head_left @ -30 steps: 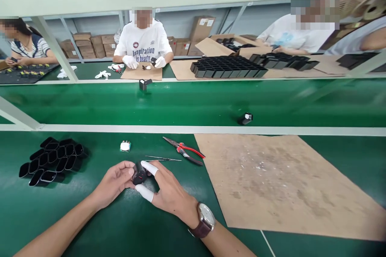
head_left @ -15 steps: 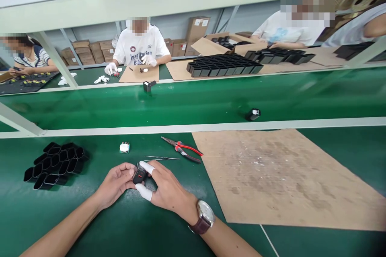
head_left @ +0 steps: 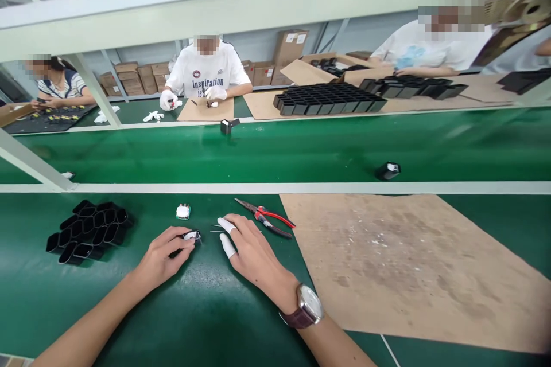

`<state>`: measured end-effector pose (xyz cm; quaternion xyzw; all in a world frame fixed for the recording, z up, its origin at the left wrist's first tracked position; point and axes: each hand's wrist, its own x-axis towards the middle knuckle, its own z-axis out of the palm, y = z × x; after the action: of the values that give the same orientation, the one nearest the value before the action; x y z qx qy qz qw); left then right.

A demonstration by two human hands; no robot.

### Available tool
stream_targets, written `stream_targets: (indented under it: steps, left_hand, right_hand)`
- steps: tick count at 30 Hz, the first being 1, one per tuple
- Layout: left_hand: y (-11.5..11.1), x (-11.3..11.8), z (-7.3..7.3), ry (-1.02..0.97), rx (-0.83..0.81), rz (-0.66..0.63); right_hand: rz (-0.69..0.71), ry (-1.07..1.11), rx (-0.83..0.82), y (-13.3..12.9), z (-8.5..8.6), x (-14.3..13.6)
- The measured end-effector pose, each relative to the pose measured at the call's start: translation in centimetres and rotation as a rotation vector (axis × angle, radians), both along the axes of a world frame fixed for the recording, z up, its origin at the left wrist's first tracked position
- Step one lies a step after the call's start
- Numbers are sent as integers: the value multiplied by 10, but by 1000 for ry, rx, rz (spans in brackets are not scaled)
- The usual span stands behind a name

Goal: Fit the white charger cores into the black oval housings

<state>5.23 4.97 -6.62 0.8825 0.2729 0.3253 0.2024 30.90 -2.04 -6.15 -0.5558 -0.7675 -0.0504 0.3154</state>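
My left hand [head_left: 167, 253] is closed on a small black plastic housing [head_left: 192, 236] whose end, facing the right hand, shows white and metallic bits. To its right, my right hand [head_left: 253, 255] wears white finger covers on thumb and index finger. Those fingers are apart, over a pair of thin metal tweezers [head_left: 214, 231] that they partly hide; contact with them is unclear. Beyond the left hand lies a small green circuit board with a white top [head_left: 183, 211]. Red-handled long-nose pliers [head_left: 263, 217] rest past the right hand.
Several black hollow cases [head_left: 88, 232] stand grouped at the left. A stained cardboard sheet [head_left: 387, 275] covers the right side. Behind a pale rail [head_left: 241, 188] runs a green belt [head_left: 279, 152] carrying black cases [head_left: 388, 170]. Co-workers sit across it.
My right hand has come off the black housing and moved right to the tweezers. My left hand keeps the housing, now turned so its white end shows. The view has shifted slightly.
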Motion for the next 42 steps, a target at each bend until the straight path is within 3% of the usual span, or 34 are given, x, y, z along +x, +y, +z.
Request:
stream_targets:
  steps: [4,7,10,14,17,19,23,28,33,35,38,42]
  left_hand:
    - [-4,3,2,-26,47,37]
    - [7,4,17,-58,85,77]
    - [51,4,40,42,88,219]
    - [138,1,66,243,36,483]
    - [183,-3,73,291,2,587]
    - [195,-7,73,320,-28,602]
    - [180,-28,74,327,-28,572]
    - [131,-91,81,320,59,537]
    - [86,-145,64,482,219,481]
    - [78,-149,54,532,233,476]
    - [71,-135,46,547,240,451]
    - [54,-101,53,399,211,348]
  right_hand:
    - [-60,-215,-58,8,-13,11]
    - [-140,-300,-39,13,-23,18]
    - [-212,-315,5,17,-29,21]
    - [-229,-317,60,16,-31,19]
    - [-221,-317,94,16,-32,20]
    - [-213,-314,107,16,-33,22]
    - [-176,-254,140,16,-35,23]
    - [-22,-90,126,15,-33,7]
    - [139,-43,-12,44,-19,-29]
    - [150,-11,-90,67,-13,-46]
    - [158,-15,-127,97,-8,-67]
    - [192,-57,-166,96,-13,-71]
